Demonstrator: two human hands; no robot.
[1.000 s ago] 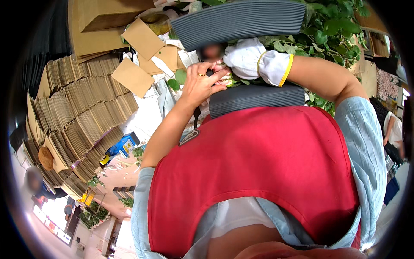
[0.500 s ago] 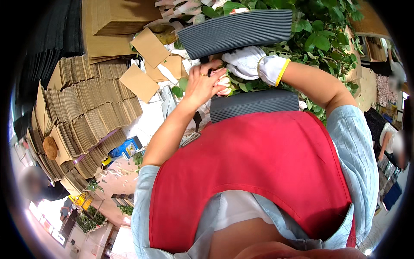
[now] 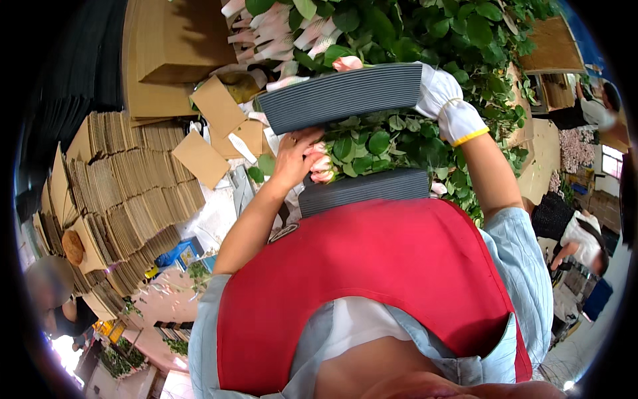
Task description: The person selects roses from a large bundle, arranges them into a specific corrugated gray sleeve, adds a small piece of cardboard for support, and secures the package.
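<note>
Pink-and-cream roses (image 3: 321, 166) lie in a bunch between two dark grey ribbed pads, their leafy stems (image 3: 382, 143) running to the right. My bare left hand (image 3: 297, 156), a ring on one finger, curls its fingers against the rose heads at the left end. At the right end of the far ribbed pad (image 3: 342, 96) is my right hand (image 3: 440, 96), in a white glove with a yellow cuff edge. Its fingertips are not clear there, so its grip cannot be made out. The near ribbed pad (image 3: 365, 191) lies close to my red apron (image 3: 372, 259).
Beyond the far pad are a loose pink rose (image 3: 347, 63), several net-sleeved blooms (image 3: 274, 41) and heaped green foliage (image 3: 478, 33). Stacked corrugated cardboard (image 3: 133, 179) stands left, with loose cardboard pieces (image 3: 201, 158) beside it. Other people are at both sides.
My right hand has left the rose heads and moved right and outward to the far pad's end. The leafy stems between the pads are uncovered. My left hand stays at the roses.
</note>
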